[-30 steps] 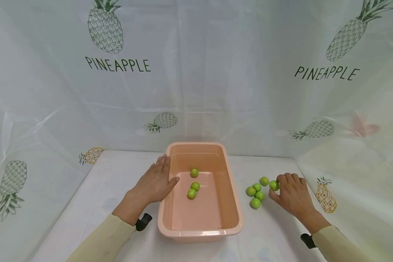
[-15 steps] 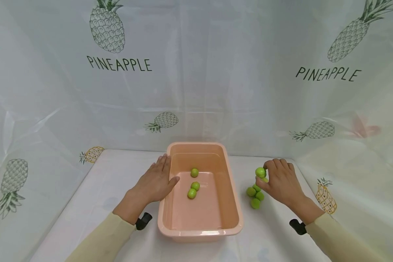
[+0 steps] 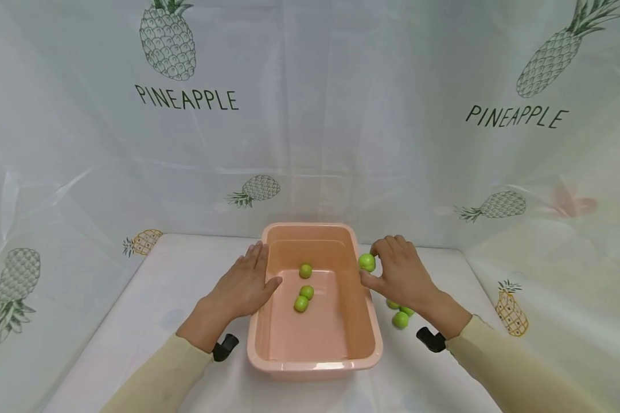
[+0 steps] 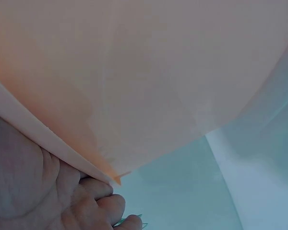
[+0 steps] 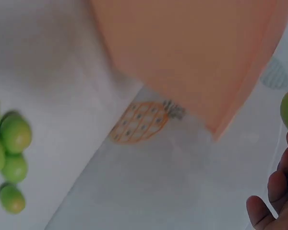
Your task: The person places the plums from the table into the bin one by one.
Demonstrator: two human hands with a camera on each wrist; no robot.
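My left hand (image 3: 240, 287) rests on the left rim of a pink plastic basin (image 3: 310, 338), its fingers extended. In the left wrist view the palm and fingers (image 4: 86, 206) lie along the outside of that rim. My right hand (image 3: 400, 272) pinches a small round green fruit (image 3: 367, 262) between thumb and fingers, right at the basin's right rim. Inside the basin lie a far green fruit (image 3: 305, 271) and two more touching each other nearer the middle. Beneath the right hand, a cluster of loose green fruits (image 3: 400, 320) sits on the table, partly hidden by the hand.
The white-covered table (image 3: 186, 269) surrounds the basin. A plastic curtain (image 3: 315, 115) printed with pineapples hangs behind and along both sides. In the right wrist view, several loose fruits (image 5: 15, 134) lie apart from the basin's outer wall (image 5: 182, 57).
My right hand has lifted the green fruit off the table and carried it left, past the loose cluster to the basin's rim. The left hand has stayed on the left rim.
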